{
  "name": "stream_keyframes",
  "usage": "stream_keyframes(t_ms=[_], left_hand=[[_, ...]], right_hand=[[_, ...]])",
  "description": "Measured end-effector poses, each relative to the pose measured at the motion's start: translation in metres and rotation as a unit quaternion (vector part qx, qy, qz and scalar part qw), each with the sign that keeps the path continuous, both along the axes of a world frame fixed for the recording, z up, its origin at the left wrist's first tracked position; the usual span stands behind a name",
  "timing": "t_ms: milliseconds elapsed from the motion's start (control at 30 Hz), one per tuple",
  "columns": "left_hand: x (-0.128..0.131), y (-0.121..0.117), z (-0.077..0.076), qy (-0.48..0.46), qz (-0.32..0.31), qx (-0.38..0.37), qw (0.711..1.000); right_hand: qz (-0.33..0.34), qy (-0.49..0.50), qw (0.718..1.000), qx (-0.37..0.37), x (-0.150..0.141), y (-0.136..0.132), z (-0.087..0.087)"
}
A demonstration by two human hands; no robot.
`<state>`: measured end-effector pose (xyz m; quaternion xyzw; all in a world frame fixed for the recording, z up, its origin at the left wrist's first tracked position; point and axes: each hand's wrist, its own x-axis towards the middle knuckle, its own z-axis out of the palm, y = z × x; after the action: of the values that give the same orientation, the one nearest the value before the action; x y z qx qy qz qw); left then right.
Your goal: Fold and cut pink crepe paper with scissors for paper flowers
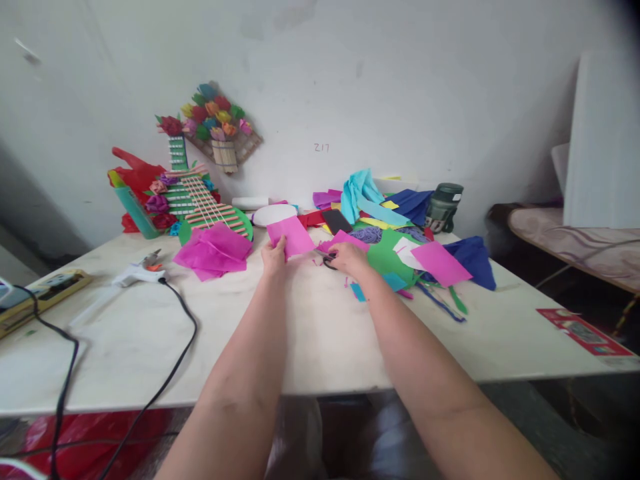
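My left hand [275,256] is closed on a pink sheet of paper [294,236], held up a little over the table with the thumb on its face. In my right hand [348,257] is a pair of scissors [329,261] with dark handles. Its blades point left, by the lower right corner of the sheet; I cannot tell whether they touch it. Another piece of pink paper [345,239] lies just behind my right hand. Small pink scraps lie near the scissors.
At left are crumpled magenta paper [215,252], a paper-flower guitar [200,200], a white glue gun [140,274] with its black cord, and a power strip [45,300]. Coloured paper, a dark phone [337,222], green paper [390,257] and a dark bottle [444,208] are at right.
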<state>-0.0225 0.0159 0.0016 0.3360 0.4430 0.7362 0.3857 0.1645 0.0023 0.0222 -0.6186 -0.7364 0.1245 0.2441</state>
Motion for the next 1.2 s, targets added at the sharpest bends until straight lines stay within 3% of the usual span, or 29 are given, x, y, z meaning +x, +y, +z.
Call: stream_keyframes(t_ms=[133,200,367,533,600,667,767,933,1067,1200], left_hand=[[0.0,-0.001,0.0,-0.01,-0.001,0.004,1.0],[0.001,0.0,0.0,-0.01,-0.001,0.003,1.0],[-0.001,0.004,-0.004,0.001,-0.001,0.011,1.0],[0.0,0.003,-0.004,0.004,0.0,0.007,1.0],[0.001,0.002,-0.002,-0.005,-0.002,0.011,1.0],[0.002,0.002,-0.002,-0.011,-0.003,0.015,1.0],[0.002,0.003,-0.003,-0.012,-0.004,0.012,1.0],[0.001,0.003,-0.003,-0.007,-0.01,0.019,1.0],[0.001,0.002,-0.002,-0.008,-0.009,0.004,1.0],[0.002,0.001,-0.001,-0.014,-0.008,-0.006,1.0]], right_hand=[[0.01,0.15,0.988,-0.023,0.009,0.009,0.004],[-0.04,0.172,0.984,0.016,0.016,0.008,0.011],[-0.228,0.026,0.971,0.063,0.038,-0.002,0.021],[-0.283,-0.047,0.958,-0.014,0.054,-0.006,0.012],[-0.291,-0.063,0.955,-0.007,0.054,-0.006,0.01],[-0.279,-0.089,0.956,0.032,0.051,-0.006,0.011],[-0.192,-0.125,0.97,0.08,0.041,-0.006,0.015],[-0.037,-0.157,0.985,0.056,0.022,-0.006,0.013],[-0.023,-0.194,0.981,0.004,0.015,-0.005,0.007],[-0.027,-0.195,0.98,0.009,0.015,-0.003,0.004]])
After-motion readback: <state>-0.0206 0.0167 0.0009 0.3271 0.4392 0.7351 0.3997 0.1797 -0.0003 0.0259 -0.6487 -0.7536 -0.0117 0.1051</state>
